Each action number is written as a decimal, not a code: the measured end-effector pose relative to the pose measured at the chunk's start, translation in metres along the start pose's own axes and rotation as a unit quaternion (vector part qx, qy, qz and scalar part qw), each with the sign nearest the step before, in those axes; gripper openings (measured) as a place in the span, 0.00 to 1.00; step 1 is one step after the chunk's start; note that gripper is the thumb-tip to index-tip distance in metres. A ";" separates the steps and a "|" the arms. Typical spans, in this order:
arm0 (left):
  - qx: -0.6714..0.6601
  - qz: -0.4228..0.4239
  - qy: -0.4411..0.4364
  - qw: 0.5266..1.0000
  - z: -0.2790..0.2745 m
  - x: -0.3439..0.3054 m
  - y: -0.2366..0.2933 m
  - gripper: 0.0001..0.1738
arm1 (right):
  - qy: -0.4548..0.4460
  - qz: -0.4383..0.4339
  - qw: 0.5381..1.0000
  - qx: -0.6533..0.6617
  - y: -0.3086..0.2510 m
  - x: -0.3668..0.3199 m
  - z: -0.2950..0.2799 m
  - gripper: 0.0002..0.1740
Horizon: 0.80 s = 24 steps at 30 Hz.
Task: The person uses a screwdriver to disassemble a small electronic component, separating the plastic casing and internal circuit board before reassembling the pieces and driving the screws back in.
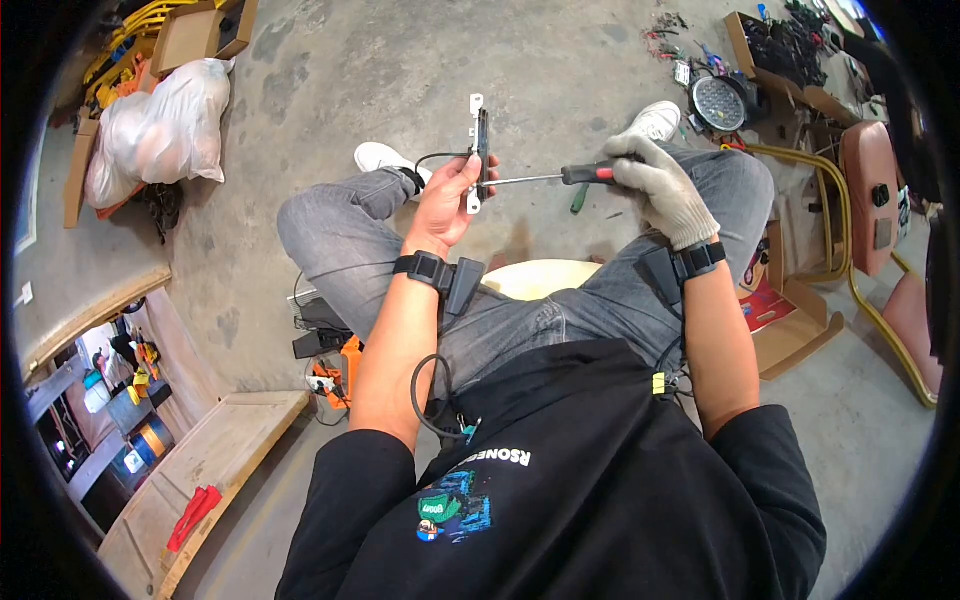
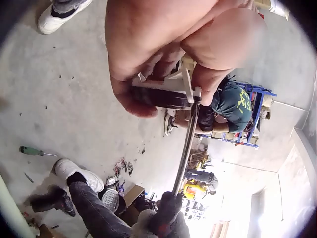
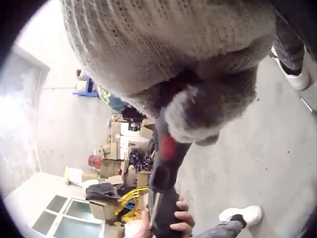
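My bare left hand [image 1: 448, 205] grips a narrow black part with white metal end brackets [image 1: 476, 104], held lengthwise away from me; a dark cable runs from it. In my gloved right hand [image 1: 655, 188] is a screwdriver with a black and red handle [image 1: 588, 175], its shaft level and pointing left at the part. In the left wrist view the shaft [image 2: 186, 151] meets the bracket end [image 2: 185, 84] beside the left thumb. The right wrist view shows the gloved fingers [image 3: 198, 111] curled round the handle [image 3: 166, 161].
A green screwdriver [image 1: 579, 200] lies on the floor between the legs. At the upper right are a round lamp [image 1: 718, 103], wire scraps and boxes. White bags [image 1: 165, 130] stand at the upper left, a wooden bench [image 1: 215, 450] at the lower left, and a padded chair [image 1: 868, 200] at the right.
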<state>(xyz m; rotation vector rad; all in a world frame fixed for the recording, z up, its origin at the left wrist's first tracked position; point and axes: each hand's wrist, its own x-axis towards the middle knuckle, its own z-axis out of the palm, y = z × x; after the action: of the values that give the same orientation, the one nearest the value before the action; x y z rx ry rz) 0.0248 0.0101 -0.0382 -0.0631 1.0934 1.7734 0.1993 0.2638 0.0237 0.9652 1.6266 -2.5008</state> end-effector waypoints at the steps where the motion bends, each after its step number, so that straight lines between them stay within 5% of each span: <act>1: 0.000 -0.002 0.002 1.000 0.000 0.000 0.000 0.18 | -0.009 -0.015 1.000 -0.014 -0.002 0.000 -0.003 0.20; 5: 0.009 -0.006 0.007 1.000 0.002 0.001 0.000 0.17 | -0.022 0.026 0.999 0.027 -0.004 0.001 -0.002 0.17; 8: 0.013 -0.008 0.005 1.000 0.000 0.000 -0.001 0.17 | 0.008 0.068 0.989 -0.135 0.009 0.008 -0.015 0.20; 14: 0.006 -0.007 0.000 1.000 -0.001 0.001 -0.001 0.17 | 0.051 -0.035 0.998 0.003 -0.004 -0.001 0.010 0.22; 17: 0.015 -0.011 0.008 1.000 0.001 0.001 0.000 0.17 | 0.018 0.019 0.998 -0.049 -0.006 -0.001 0.004 0.20; 19: 0.011 -0.012 0.012 1.000 -0.001 0.000 -0.001 0.17 | 0.009 0.041 0.963 -0.265 -0.003 0.002 -0.003 0.20; 24: 0.012 -0.016 0.009 1.000 -0.002 0.002 -0.001 0.17 | 0.035 -0.023 0.997 -0.061 -0.002 0.002 0.007 0.24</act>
<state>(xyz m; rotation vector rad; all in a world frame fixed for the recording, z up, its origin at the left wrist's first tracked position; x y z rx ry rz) 0.0244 0.0102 -0.0409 -0.0810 1.1196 1.7341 0.1935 0.2591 0.0265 1.0253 1.8170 -2.3884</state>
